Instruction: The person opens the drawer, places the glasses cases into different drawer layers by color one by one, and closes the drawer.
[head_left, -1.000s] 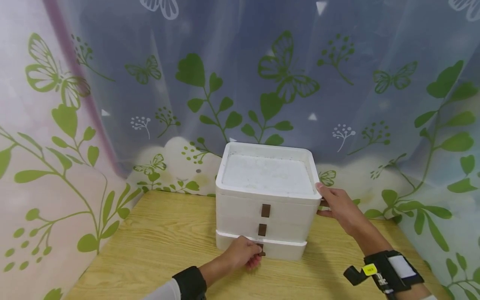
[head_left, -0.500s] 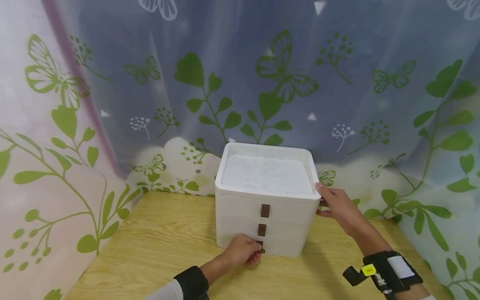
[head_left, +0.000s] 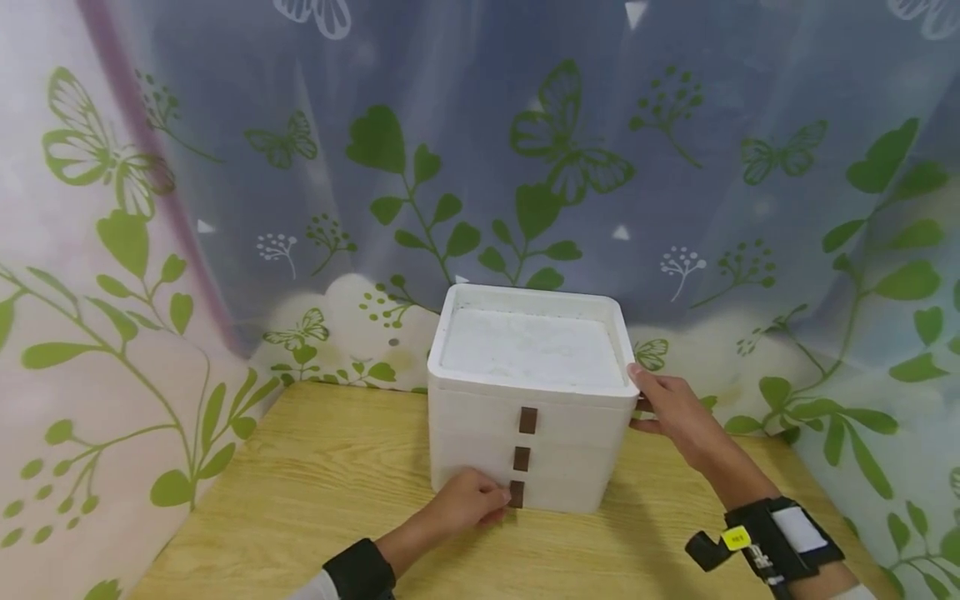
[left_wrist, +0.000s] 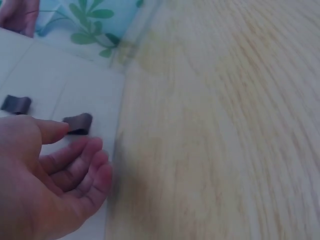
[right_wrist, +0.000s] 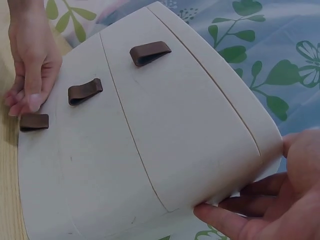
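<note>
A white drawer box with three brown pull tabs stands on the table, its drawers flush in the front. Beside the lowest pull tab is my left hand; in the left wrist view its fingers are loosely bent and the tab lies free of a pinch. My right hand holds the box's right side near the top rim, thumb at the rim and fingers below it. In the right wrist view, its fingers rest against the side of the box.
The light wood-grain table stretches to both sides of the box. Behind it hangs a blue curtain printed with green leaves and butterflies. The shallow top tray of the box has a raised rim.
The lowest drawer, which stuck out a second ago, has slid back flush. My left hand has let go of its tab and shifted slightly left. My right hand stays on the box.
</note>
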